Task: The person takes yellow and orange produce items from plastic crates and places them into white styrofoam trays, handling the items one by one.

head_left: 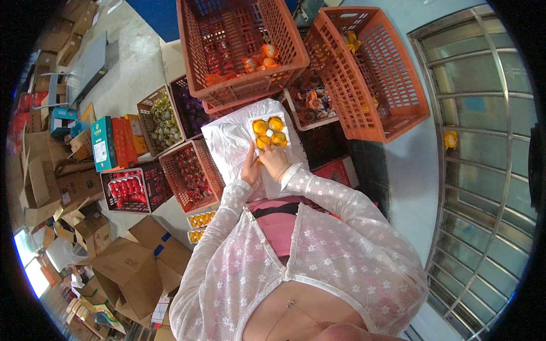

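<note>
A white tray (270, 116) with several round pieces in shiny yellow wrapping (262, 141) lies on a surface covered with white plastic sheeting (224, 142), straight in front of me. My left hand (250, 167) holds the tray's near left corner, its fingers pointing up along the edge. Over the tray's near side, my right hand (274, 161) has its fingers bent down onto a yellow-wrapped piece in the near row. That piece is mostly hidden under the fingers.
Beyond the sheeting stands a large orange crate (250, 85) with orange-wrapped pieces; another orange crate (369, 74) leans at the right. Crates of red (190, 173) and green pieces (164, 116) stand left. Cardboard boxes (128, 270) crowd the lower left, and a barred window (483, 142) lines the right.
</note>
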Available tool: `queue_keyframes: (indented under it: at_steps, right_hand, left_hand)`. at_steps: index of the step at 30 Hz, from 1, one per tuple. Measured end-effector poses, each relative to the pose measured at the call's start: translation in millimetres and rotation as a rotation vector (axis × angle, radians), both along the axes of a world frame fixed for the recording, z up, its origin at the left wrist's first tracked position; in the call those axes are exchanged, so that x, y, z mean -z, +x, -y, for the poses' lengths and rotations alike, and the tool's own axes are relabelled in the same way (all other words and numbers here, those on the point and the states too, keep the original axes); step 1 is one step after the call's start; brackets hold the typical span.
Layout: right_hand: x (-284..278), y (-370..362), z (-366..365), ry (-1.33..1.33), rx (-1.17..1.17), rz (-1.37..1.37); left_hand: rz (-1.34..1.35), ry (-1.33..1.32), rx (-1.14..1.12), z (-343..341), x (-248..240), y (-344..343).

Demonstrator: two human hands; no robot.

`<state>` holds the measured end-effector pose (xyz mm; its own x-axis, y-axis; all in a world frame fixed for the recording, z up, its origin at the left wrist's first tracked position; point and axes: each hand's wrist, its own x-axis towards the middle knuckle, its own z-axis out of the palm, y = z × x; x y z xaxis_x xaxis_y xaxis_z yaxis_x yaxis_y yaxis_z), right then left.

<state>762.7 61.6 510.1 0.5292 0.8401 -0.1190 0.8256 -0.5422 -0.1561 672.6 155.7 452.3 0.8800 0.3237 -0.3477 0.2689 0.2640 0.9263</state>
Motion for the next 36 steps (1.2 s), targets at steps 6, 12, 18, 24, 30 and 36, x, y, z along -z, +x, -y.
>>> queue_keyframes:
  at_steps: [6, 12, 18, 24, 30, 36]
  right_hand:
    - [-52, 62, 31, 0.112, 0.109, -0.696]
    - [-187, 252, 56, 1.016, 0.449, -0.485]
    - [-57, 497, 109, 0.477, 0.748, -0.226]
    - [82, 496, 106, -0.059, 1.141, -0.199]
    - [84, 492, 98, -0.025, 1.078, -0.213]
    - [56, 490, 100, 0.294, 0.981, -0.310]
  left_hand:
    - [-0.025, -0.065, -0.017, 4, -41, 16]
    - [-0.051, 0.456, 0.040, 15, 4, 0]
    - [-0.113, 0.557, 0.108, 15, 11, 4]
    - [-0.126, 0.645, 0.165, 13, 23, -6]
    - [-0.166, 0.608, 0.155, 15, 16, -4]
    - [-0.125, 0.588, 0.147, 14, 20, -2]
